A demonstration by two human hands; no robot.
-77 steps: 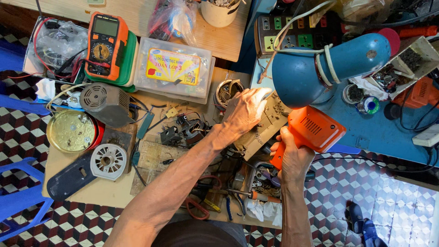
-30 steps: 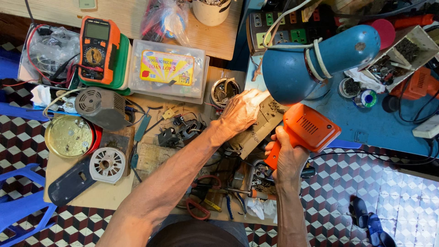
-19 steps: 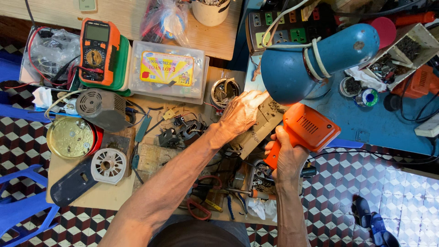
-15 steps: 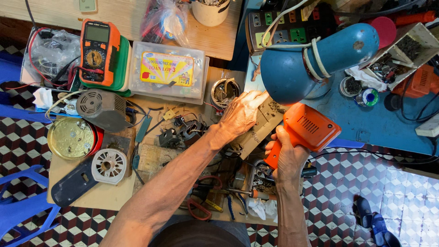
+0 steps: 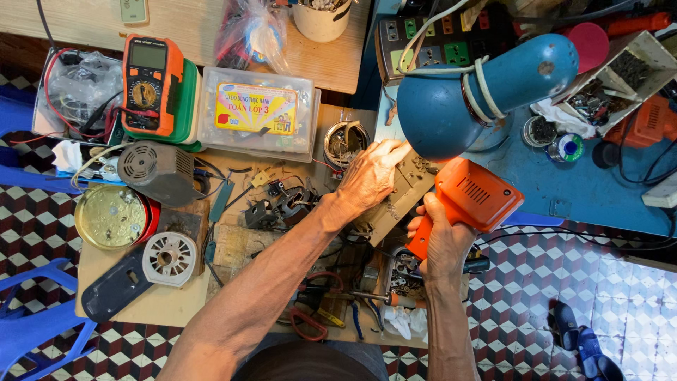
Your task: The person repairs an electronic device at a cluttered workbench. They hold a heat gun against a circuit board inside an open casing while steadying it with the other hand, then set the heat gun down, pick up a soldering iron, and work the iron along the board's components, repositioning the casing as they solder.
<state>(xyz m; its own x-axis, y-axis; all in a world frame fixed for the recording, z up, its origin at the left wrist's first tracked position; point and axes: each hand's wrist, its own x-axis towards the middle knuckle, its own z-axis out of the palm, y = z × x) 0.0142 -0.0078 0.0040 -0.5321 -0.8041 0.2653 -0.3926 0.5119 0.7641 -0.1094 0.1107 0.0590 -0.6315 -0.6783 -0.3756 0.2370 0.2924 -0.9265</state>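
Cluttered wooden bench (image 5: 162, 310) under a blue lamp (image 5: 479, 92): the tan board (image 5: 402, 194) slants from near-left up to far-right, left hand (image 5: 370, 176) flat on it, right hand (image 5: 441, 236) wrapped around the orange tool (image 5: 476, 197) just right.

A repair workshop: multimeter (image 5: 149, 85), solder reel (image 5: 568, 147), scattered motor parts (image 5: 169, 257).

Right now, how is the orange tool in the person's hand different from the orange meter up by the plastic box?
The orange tool is gripped in the right hand and aimed at the beige part under the left hand; the orange meter lies untouched on a green case. The tool is pistol-shaped with vent slots; the meter is flat, with a screen and dial. Red and black leads run from the meter. Both are orange.
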